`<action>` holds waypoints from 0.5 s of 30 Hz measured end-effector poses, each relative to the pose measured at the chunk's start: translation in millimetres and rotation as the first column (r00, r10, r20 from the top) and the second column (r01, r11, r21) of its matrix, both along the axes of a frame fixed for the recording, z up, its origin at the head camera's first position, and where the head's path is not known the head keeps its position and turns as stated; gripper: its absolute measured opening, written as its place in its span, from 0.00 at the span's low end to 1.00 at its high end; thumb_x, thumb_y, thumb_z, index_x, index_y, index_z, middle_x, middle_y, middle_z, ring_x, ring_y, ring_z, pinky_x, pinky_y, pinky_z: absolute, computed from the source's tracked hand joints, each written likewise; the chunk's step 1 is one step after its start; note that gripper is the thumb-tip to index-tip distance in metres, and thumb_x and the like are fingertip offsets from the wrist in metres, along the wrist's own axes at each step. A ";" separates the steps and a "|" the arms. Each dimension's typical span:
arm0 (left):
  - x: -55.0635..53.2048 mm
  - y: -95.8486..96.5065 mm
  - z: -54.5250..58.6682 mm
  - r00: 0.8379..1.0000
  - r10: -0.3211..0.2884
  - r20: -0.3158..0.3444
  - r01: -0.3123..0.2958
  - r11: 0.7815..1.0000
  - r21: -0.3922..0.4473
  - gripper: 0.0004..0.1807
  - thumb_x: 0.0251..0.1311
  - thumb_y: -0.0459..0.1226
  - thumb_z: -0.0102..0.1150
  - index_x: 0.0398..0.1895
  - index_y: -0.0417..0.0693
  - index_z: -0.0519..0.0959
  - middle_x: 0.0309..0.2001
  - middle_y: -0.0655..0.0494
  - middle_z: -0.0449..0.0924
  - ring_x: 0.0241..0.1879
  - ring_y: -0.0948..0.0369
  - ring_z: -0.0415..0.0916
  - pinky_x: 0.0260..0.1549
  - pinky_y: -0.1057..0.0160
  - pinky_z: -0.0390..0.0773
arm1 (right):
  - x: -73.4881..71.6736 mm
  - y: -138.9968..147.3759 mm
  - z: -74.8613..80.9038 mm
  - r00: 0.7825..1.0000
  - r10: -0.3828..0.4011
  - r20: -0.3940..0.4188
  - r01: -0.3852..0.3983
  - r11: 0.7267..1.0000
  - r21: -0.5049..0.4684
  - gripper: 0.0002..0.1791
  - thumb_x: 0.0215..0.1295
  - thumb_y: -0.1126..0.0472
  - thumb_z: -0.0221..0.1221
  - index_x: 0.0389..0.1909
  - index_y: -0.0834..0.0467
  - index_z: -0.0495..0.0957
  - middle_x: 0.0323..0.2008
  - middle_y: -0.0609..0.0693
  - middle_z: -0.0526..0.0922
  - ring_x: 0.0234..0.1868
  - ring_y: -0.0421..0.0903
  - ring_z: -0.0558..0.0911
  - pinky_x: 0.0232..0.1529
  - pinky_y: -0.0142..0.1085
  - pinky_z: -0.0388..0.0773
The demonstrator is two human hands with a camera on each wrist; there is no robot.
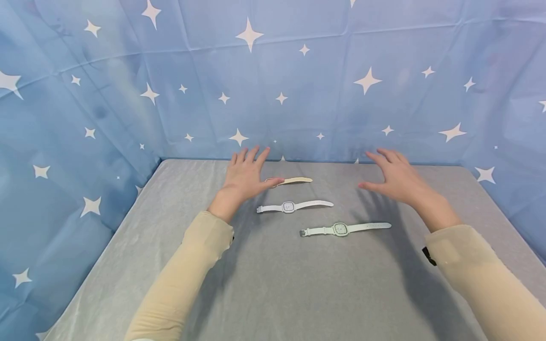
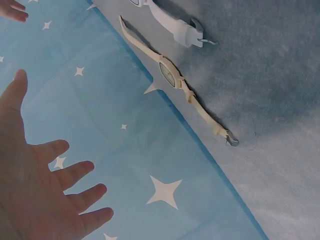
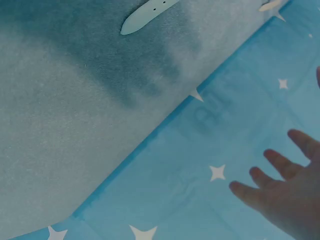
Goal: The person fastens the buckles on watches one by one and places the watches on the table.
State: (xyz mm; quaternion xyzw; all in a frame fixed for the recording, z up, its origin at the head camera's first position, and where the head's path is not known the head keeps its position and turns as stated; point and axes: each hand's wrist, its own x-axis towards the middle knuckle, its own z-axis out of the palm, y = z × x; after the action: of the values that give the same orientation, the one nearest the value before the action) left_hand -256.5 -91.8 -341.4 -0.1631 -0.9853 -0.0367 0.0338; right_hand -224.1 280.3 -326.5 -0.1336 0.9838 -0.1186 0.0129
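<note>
My left hand (image 1: pixel 244 176) hovers above the table with its fingers spread, holding nothing. Its thumb hides part of a cream watch (image 1: pixel 298 180) at the back; the left wrist view shows that cream watch (image 2: pixel 167 72) whole, with face, strap and buckle. Raised on the other side, my right hand (image 1: pixel 397 177) also has spread fingers and holds nothing. Between the hands lie a white watch (image 1: pixel 288 207) in the middle and a pale green watch (image 1: pixel 341 229) nearest me. All are laid out straight, buckles to the left. The pale green strap's tip (image 3: pixel 145 17) appears in the right wrist view.
A grey cloth-covered table (image 1: pixel 273 293) lies under the watches. Blue curtains (image 1: pixel 273 71) with white stars hang behind the table's back edge and along its left and right sides. Both forearms reach in over the table from the front.
</note>
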 end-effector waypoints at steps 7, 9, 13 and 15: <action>3.8 0.6 3.6 1.000 -0.014 0.012 0.014 1.000 0.015 0.52 0.58 0.75 0.44 0.81 0.62 0.47 0.80 0.54 0.50 0.78 0.48 0.50 0.73 0.45 0.60 | 3.0 0.0 -0.5 1.000 0.020 -0.005 -0.020 0.999 -0.030 0.51 0.62 0.38 0.64 0.77 0.61 0.54 0.73 0.72 0.54 0.71 0.75 0.55 0.65 0.72 0.55; 5.1 0.7 4.5 1.000 -0.016 0.021 0.015 1.000 0.022 0.52 0.58 0.75 0.45 0.81 0.62 0.48 0.80 0.54 0.51 0.77 0.49 0.52 0.71 0.45 0.64 | 4.7 -0.7 -0.5 0.999 0.032 -0.018 -0.033 0.999 -0.041 0.50 0.63 0.39 0.63 0.77 0.61 0.55 0.72 0.71 0.57 0.71 0.73 0.58 0.65 0.71 0.57; 8.2 1.0 6.2 0.999 -0.022 0.036 0.021 0.999 0.044 0.52 0.58 0.74 0.46 0.80 0.62 0.49 0.79 0.55 0.52 0.77 0.50 0.54 0.69 0.45 0.67 | 8.0 -1.7 -0.7 0.999 0.037 -0.025 -0.039 0.997 -0.069 0.48 0.63 0.39 0.63 0.76 0.61 0.57 0.72 0.70 0.60 0.70 0.71 0.60 0.65 0.69 0.59; 10.1 1.5 7.2 0.999 -0.026 0.043 0.024 0.998 0.054 0.51 0.59 0.74 0.46 0.80 0.62 0.49 0.79 0.55 0.54 0.76 0.50 0.56 0.67 0.45 0.68 | 9.6 -1.9 -0.8 0.999 0.030 -0.011 -0.031 0.996 -0.084 0.48 0.64 0.39 0.62 0.75 0.62 0.57 0.72 0.69 0.59 0.70 0.71 0.60 0.65 0.69 0.60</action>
State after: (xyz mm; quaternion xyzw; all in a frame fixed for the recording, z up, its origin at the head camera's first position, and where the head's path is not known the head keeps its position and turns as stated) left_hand -246.4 -90.3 -334.2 -0.1736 -0.9824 -0.0670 0.0159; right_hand -214.5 278.4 -327.3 -0.1497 0.9758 -0.1593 0.0041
